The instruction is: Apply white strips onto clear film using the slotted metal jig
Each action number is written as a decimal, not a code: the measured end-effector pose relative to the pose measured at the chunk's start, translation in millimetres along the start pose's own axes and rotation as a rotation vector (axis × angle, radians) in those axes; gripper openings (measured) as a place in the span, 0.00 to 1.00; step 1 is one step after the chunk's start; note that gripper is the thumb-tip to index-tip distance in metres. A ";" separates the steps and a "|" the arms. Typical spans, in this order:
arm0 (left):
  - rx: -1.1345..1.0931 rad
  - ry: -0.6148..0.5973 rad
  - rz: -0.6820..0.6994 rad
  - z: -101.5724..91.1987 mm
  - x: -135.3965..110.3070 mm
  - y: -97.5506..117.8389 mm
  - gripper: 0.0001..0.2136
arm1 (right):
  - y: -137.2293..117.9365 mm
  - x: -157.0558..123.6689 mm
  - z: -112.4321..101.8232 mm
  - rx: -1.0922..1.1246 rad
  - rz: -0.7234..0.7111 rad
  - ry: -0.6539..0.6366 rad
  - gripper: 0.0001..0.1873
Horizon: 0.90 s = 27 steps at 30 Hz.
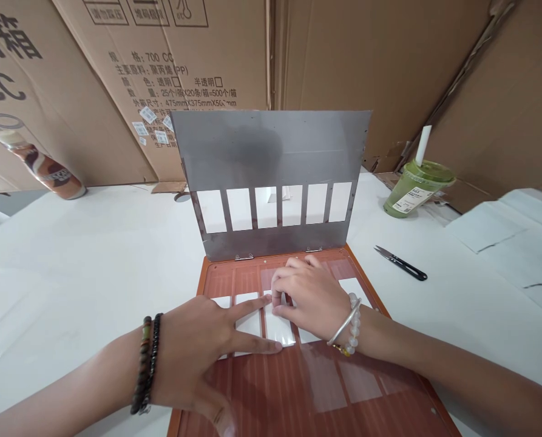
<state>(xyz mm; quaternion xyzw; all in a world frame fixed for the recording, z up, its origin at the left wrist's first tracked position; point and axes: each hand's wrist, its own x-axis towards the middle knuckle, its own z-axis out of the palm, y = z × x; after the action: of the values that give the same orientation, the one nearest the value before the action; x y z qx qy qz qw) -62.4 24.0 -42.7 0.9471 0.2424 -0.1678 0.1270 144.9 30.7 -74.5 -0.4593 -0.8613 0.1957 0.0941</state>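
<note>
An orange-brown tray-like board (275, 394) with a clear, shiny surface lies on the table. Its hinged grey metal lid (271, 145) stands raised at the back, with a row of rectangular cut-outs. My left hand (207, 340) rests flat with fingers spread; two fingertips reach a shiny white card (277, 328) and the others lie lower on the board. My right hand (309, 297) is curled, thumb and index finger pinched at the upper part of that card. Another white card (247, 321) lies under my left fingers. A further card (355, 290) sits right of my right hand.
Thread snips (400, 262) lie right of the board. Behind them stands a green drink cup (416, 188) with a straw. A bottle (47, 167) is at the far left. White sheets (516, 237) lie at the right. Cardboard boxes (216, 48) wall off the back.
</note>
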 end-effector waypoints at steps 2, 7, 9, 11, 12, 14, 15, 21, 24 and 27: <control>0.003 -0.004 -0.004 1.4 0.3 -1.1 0.39 | 0.3 0.2 0.5 0.002 0.003 0.001 0.08; -0.012 -0.002 0.005 1.5 0.3 -2.3 0.39 | 2.2 0.5 2.3 0.021 -0.009 0.021 0.08; -0.031 0.002 0.004 0.3 0.7 -2.3 0.38 | 2.6 -0.1 2.9 0.022 -0.009 0.023 0.09; -0.059 0.010 0.004 -0.3 1.5 -2.5 0.37 | 2.6 -0.6 3.0 0.020 -0.011 0.025 0.09; -0.073 0.016 0.003 -0.3 1.9 -2.7 0.37 | 2.4 -0.7 2.9 0.018 -0.012 0.025 0.09; -0.091 0.029 0.003 0.4 2.4 -3.1 0.37 | 1.8 -0.6 2.0 0.016 -0.006 0.016 0.09; -0.094 0.037 0.002 1.0 2.4 -3.4 0.37 | 1.4 -0.3 1.4 0.016 0.000 0.007 0.08; -0.112 0.031 -0.005 0.4 2.3 -6.3 0.36 | 2.2 0.1 1.9 0.031 -0.010 0.011 0.08; -0.125 0.029 0.008 -2.2 2.8 -7.0 0.36 | 5.1 -1.4 5.4 0.036 -0.037 0.047 0.09; -0.096 0.058 -0.015 -3.1 3.1 -4.4 0.32 | 6.7 -2.8 7.7 0.036 -0.057 0.062 0.09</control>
<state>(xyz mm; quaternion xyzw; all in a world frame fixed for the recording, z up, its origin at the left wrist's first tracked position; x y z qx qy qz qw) -61.3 30.0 -41.7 0.9424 0.2609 -0.1296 0.1642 148.8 29.8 -84.3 -0.4388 -0.8669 0.1943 0.1347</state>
